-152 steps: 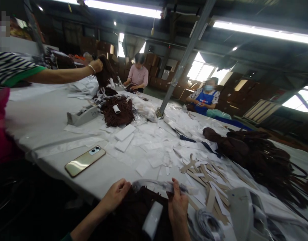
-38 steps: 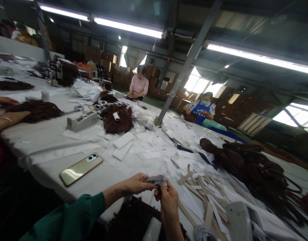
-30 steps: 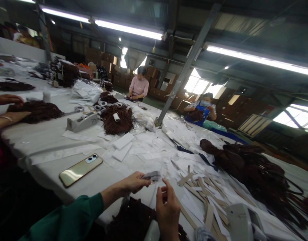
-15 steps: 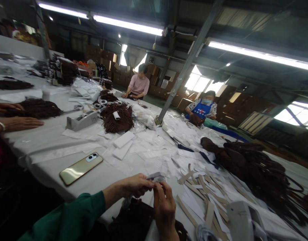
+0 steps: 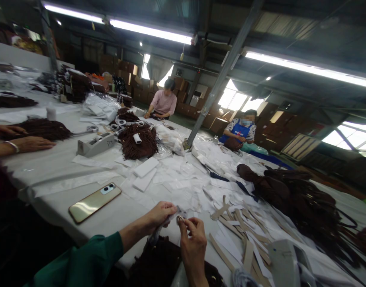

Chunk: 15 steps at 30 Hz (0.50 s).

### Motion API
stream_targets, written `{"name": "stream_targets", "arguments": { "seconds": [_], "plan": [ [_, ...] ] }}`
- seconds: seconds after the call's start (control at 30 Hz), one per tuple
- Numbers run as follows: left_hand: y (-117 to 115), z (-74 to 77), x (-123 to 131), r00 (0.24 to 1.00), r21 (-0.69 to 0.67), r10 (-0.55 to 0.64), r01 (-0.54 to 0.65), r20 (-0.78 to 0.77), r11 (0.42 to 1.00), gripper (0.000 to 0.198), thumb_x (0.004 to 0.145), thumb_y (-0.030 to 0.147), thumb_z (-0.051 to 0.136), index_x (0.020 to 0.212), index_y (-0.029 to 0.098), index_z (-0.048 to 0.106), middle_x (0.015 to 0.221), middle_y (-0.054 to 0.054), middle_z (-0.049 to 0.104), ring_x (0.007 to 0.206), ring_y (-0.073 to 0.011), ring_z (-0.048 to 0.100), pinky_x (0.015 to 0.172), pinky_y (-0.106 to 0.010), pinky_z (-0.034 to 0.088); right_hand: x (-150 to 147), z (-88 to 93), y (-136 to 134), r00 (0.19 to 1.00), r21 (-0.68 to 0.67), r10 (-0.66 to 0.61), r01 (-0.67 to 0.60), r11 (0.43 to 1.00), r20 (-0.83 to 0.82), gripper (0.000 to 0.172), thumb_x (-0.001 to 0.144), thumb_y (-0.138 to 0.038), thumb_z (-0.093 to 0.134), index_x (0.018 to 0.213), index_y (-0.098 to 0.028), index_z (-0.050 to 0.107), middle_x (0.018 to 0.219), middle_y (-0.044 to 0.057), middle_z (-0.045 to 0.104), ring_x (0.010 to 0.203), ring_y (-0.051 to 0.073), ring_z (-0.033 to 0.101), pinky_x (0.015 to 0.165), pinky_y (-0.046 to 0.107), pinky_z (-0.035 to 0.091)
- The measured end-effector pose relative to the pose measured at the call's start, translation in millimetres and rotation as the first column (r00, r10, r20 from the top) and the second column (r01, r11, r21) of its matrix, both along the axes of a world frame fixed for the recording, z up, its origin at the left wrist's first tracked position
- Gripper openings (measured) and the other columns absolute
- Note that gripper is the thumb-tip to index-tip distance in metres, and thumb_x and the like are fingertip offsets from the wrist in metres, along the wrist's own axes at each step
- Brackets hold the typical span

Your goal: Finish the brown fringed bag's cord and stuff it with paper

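Note:
My left hand (image 5: 159, 213) and my right hand (image 5: 191, 240) meet at the near edge of the white table (image 5: 51, 167). Both pinch a thin strip of clear plastic wrap (image 5: 167, 221) that runs down to a dark brown fringed piece (image 5: 159, 261) in front of me. The left fingers are curled round the strip's upper part. My right thumb and forefinger are pressed together at its tip. Just beyond lie white paper slips (image 5: 177, 179) and tan strips (image 5: 236, 223).
A gold phone (image 5: 94, 197) lies at the left. A grey tape dispenser (image 5: 94, 144), a brown fringed bundle (image 5: 137, 141) and a dark pile (image 5: 299, 199) sit farther off. Another dispenser (image 5: 286, 261) is near right. A co-worker's hands (image 5: 27, 141) rest at left; two people work at the far side.
My hands have dropped slightly and drawn the plastic strip down towards the brown piece. The co-worker's hands at the left lie flatter on the table.

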<state>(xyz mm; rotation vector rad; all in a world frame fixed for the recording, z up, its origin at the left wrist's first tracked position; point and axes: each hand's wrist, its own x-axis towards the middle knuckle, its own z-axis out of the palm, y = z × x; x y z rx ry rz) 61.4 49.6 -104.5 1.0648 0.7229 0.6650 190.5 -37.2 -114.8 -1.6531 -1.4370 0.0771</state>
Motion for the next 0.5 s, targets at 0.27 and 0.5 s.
{"name": "stream_targets", "arguments": {
  "seconds": [0.27, 0.5],
  "plan": [
    [-6.1, 4.4, 3.8, 0.996, -0.014, 0.012, -0.011, 0.088, 1.000, 0.041, 0.067, 0.050, 0.065, 0.084, 0.014, 0.058, 0.052, 0.006, 0.047, 0.038, -0.0054, 0.032, 0.039, -0.021, 0.017, -0.7, 1.2, 9.3, 0.964, -0.192, -0.063, 0.013, 0.981, -0.257, 0.029, 0.080, -0.046, 0.060, 0.078, -0.020, 0.075, 0.088, 0.007, 0.058, 0.082, 0.023, 0.060, 0.075, 0.035, 0.049],
    [-13.6, 7.2, 8.8, 0.994, 0.092, 0.003, -0.013, 0.109, 0.996, 0.038, 0.074, 0.048, 0.061, 0.084, 0.012, 0.066, 0.048, 0.007, 0.042, 0.038, -0.0052, 0.028, 0.039, -0.022, 0.017, 4.6, -2.0, 20.7, 0.790, -0.196, -0.127, 0.009, 0.981, -0.599, 0.027, 0.059, -0.042, 0.074, 0.070, -0.018, 0.076, 0.087, 0.007, 0.067, 0.089, 0.027, 0.061, 0.075, 0.033, 0.049]
  ]
}}
